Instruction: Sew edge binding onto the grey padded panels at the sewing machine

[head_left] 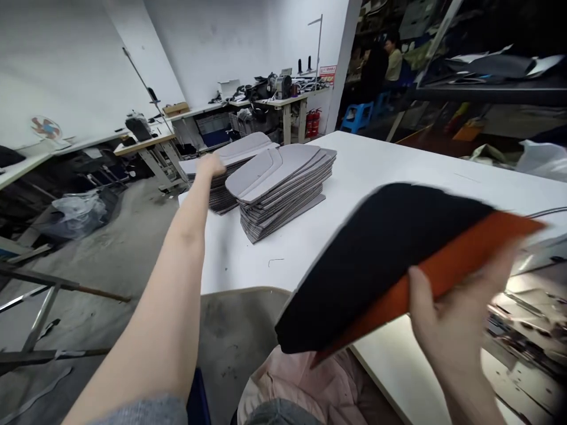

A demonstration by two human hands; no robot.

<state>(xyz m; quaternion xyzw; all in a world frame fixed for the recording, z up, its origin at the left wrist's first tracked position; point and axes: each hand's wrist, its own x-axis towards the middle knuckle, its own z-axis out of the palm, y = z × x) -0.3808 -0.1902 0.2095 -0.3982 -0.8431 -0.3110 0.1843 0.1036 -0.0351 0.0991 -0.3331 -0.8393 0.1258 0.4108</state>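
My right hand point(456, 319) grips a black and orange panel point(381, 254) by its orange edge, thumb on the upper face. The panel is tilted above my lap and the table's near edge, slightly blurred. My left arm reaches far forward across the table. At its end my left hand point(211, 166) is closed at the edge of the rear stack of grey panels point(245, 147), its fingertips mostly hidden. Just right of that hand lies a second stack of grey panels point(283, 183) with rounded ends and a curved seam on top.
The white table point(354, 171) spans the middle, with a loose thread on it. At the right edge is a metal sewing machine point(527, 330). Further back stand workbenches with machines point(279, 88), blue stools point(357, 117) and a seated person point(393, 62). A metal frame point(42, 319) stands at left.
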